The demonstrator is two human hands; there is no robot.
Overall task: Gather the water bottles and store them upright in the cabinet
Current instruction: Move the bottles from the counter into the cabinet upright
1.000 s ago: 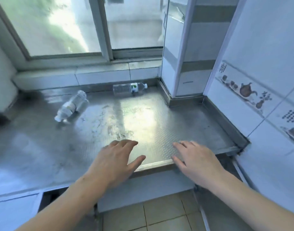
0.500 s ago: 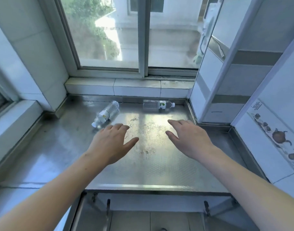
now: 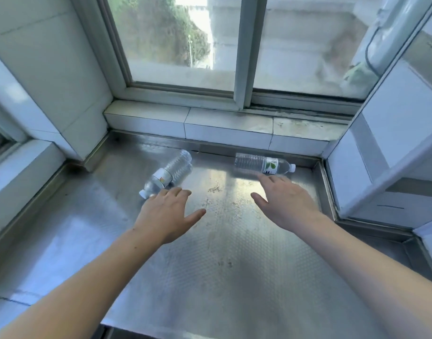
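Two clear plastic water bottles lie on their sides on the steel counter (image 3: 210,265). The left bottle (image 3: 169,173) has a white and orange label, and its cap points toward me. The right bottle (image 3: 262,163) carries a green leaf label and lies along the back edge, cap to the right. My left hand (image 3: 169,214) hovers open, fingertips just short of the left bottle's cap end. My right hand (image 3: 287,200) is open too, its fingertips right below the right bottle's label. Neither hand holds anything. No cabinet is in view.
A tiled sill (image 3: 224,123) and a window (image 3: 234,45) stand behind the counter. A tiled pillar (image 3: 53,81) closes the left side and a tiled column (image 3: 391,143) the right. The counter has raised rims at the back and right.
Both hands have moved forward across the counter toward the bottles. The view has shifted closer to the window. The bottles have not moved.
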